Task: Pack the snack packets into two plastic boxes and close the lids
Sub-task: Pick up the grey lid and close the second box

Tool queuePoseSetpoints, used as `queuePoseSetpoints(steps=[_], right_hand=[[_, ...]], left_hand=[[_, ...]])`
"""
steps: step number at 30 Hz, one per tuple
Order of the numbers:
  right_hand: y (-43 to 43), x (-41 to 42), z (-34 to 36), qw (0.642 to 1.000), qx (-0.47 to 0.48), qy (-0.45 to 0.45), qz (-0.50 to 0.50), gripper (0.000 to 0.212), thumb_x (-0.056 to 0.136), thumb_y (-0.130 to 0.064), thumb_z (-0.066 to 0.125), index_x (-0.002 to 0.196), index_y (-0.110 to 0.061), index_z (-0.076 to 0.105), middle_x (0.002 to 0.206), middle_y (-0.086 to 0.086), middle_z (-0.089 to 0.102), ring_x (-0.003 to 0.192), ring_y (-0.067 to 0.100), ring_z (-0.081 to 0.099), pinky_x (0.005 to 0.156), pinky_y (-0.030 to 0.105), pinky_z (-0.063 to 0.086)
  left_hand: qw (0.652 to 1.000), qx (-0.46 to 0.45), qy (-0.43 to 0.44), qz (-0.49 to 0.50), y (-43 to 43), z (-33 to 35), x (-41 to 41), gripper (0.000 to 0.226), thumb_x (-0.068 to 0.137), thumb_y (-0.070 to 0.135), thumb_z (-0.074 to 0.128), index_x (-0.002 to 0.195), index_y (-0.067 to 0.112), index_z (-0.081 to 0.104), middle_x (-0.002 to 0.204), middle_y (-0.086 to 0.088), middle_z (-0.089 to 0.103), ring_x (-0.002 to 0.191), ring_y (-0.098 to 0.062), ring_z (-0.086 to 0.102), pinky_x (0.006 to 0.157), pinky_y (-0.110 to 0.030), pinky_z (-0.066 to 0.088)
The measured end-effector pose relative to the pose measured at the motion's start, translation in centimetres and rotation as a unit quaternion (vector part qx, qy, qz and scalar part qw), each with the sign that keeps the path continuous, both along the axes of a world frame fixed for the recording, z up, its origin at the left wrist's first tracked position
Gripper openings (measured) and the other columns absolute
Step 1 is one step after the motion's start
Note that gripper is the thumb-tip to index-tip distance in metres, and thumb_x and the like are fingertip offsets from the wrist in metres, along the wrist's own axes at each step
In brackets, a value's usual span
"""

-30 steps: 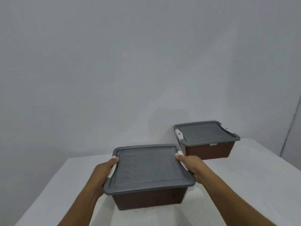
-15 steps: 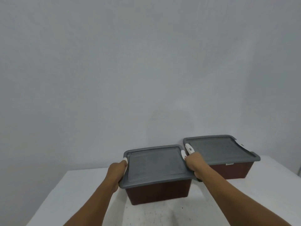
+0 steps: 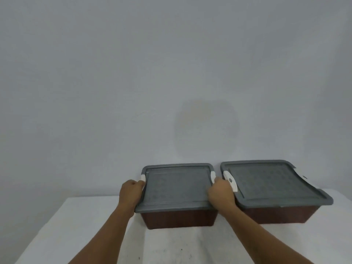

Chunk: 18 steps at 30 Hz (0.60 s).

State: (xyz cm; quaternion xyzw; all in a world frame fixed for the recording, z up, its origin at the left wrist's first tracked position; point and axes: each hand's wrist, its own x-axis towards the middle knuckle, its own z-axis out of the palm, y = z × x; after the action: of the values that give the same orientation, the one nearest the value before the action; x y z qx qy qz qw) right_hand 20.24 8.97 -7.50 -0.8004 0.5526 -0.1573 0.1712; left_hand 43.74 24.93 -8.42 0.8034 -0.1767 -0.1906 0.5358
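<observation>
Two brown plastic boxes stand side by side on a white table [image 3: 91,231] in the lower part of the frame, with a plain grey wall [image 3: 133,73] behind them; each box carries a grey lid that lies flat over its top, so what is inside cannot be seen. The left box [image 3: 179,219] sits at lower middle; the right box [image 3: 276,214] sits at lower right, just beside it, with a narrow gap between the two lids.

The left hand [image 3: 131,191] is at the left edge of the left lid [image 3: 177,184], fingers curled in a grip round the rim, knuckles touching the white clasp [image 3: 142,177] on that side; its bare forearm runs down to the bottom edge of the frame. The right hand [image 3: 221,193] grips the right edge of the same lid, fingers curled over the rim just below the second white clasp [image 3: 212,175]; it fills the gap between the boxes and hides the near left corner of the right box.

The right lid [image 3: 270,182] is untouched by either hand; a long white clasp [image 3: 230,181] lies along its left edge, close to the right hand's knuckles, and a small white patch [image 3: 304,177] shows at its far right edge, too small to tell what it is. Dark specks mark the table in front of the left box, at bottom middle.
</observation>
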Motion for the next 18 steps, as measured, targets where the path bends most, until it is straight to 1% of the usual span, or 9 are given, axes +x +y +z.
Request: queuePoseSetpoints(steps=[1,2,5,9,11,13,15,16,18], right_hand=[[-0.1,0.2,-0.2,1.0,-0.004,0.003,-0.003,0.021,0.101,-0.015,0.044,0.11,-0.007,0.06,0.113,0.01,0.065,0.091,0.019,0.058,0.076,0.025,0.045],[-0.2,0.2,-0.3,1.0,-0.008,-0.005,-0.002,0.018,0.1,-0.014,0.045,0.109,-0.006,0.058,0.11,0.012,0.063,0.09,0.022,0.058,0.073,0.027,0.044],[-0.1,0.3,-0.8,0.999,-0.026,-0.027,0.003,0.018,0.097,-0.011,0.045,0.11,-0.002,0.053,0.109,0.018,0.056,0.101,0.035,0.059,0.077,0.035,0.044],[0.0,0.2,-1.3,0.999,-0.03,-0.002,0.009,0.025,0.097,-0.014,0.042,0.117,-0.003,0.053,0.117,0.017,0.055,0.105,0.035,0.057,0.076,0.035,0.041],[0.1,0.2,-0.9,1.0,-0.02,-0.016,0.0,0.025,0.097,-0.015,0.041,0.116,-0.004,0.054,0.116,0.016,0.056,0.104,0.034,0.058,0.075,0.035,0.042],[0.6,0.0,-0.7,0.999,-0.011,-0.036,-0.003,0.026,0.097,-0.013,0.04,0.115,-0.003,0.055,0.115,0.016,0.057,0.104,0.034,0.058,0.076,0.036,0.043],[1.0,-0.2,-0.4,0.997,-0.025,-0.074,-0.001,0.028,0.096,-0.01,0.042,0.115,0.003,0.058,0.111,0.019,0.06,0.104,0.036,0.058,0.084,0.037,0.043],[1.1,-0.4,-0.3,0.993,-0.038,-0.115,0.004,0.029,0.095,-0.008,0.044,0.115,0.006,0.06,0.109,0.021,0.061,0.105,0.037,0.057,0.088,0.036,0.041],[2.2,-1.2,-0.9,0.974,-0.054,-0.218,0.029,0.03,0.097,-0.005,0.046,0.121,0.005,0.061,0.111,0.021,0.062,0.112,0.038,0.055,0.094,0.036,0.038]], left_hand=[[1.0,0.006,-0.008,0.001,-0.3,-0.1,0.3,0.03,0.094,0.023,0.059,0.071,0.009,0.045,0.072,-0.012,0.047,0.066,-0.023,0.047,0.061,-0.038,0.038],[1.0,0.008,-0.016,0.002,-0.5,-0.4,0.6,0.03,0.094,0.024,0.06,0.072,0.009,0.046,0.073,-0.012,0.048,0.066,-0.023,0.047,0.061,-0.038,0.039],[1.0,-0.002,-0.019,0.006,-0.7,-0.6,1.1,0.032,0.094,0.028,0.062,0.072,0.008,0.049,0.073,-0.01,0.051,0.067,-0.023,0.048,0.063,-0.037,0.041],[0.999,-0.016,-0.033,0.013,-0.4,-0.4,0.6,0.03,0.092,0.029,0.064,0.072,0.008,0.053,0.075,-0.005,0.057,0.071,-0.024,0.053,0.067,-0.036,0.043],[0.995,0.007,-0.093,0.03,-0.2,0.2,0.1,0.022,0.094,0.031,0.061,0.084,0.011,0.061,0.084,0.0,0.062,0.08,-0.022,0.059,0.072,-0.035,0.045],[0.985,0.028,-0.165,0.044,0.3,0.7,-0.8,0.015,0.096,0.028,0.056,0.093,0.014,0.062,0.088,0.001,0.064,0.083,-0.021,0.06,0.073,-0.033,0.045],[0.975,0.038,-0.217,0.027,0.6,1.2,-1.5,0.015,0.098,0.024,0.052,0.091,0.015,0.062,0.087,0.001,0.066,0.083,-0.021,0.063,0.071,-0.034,0.048],[0.972,0.035,-0.234,0.017,0.7,1.4,-1.5,0.017,0.098,0.024,0.051,0.091,0.015,0.063,0.088,0.002,0.067,0.084,-0.021,0.064,0.072,-0.034,0.05],[0.968,0.024,-0.251,-0.011,1.4,0.7,-1.9,0.021,0.1,0.028,0.051,0.103,0.016,0.068,0.104,0.002,0.07,0.095,-0.02,0.065,0.081,-0.033,0.05]])
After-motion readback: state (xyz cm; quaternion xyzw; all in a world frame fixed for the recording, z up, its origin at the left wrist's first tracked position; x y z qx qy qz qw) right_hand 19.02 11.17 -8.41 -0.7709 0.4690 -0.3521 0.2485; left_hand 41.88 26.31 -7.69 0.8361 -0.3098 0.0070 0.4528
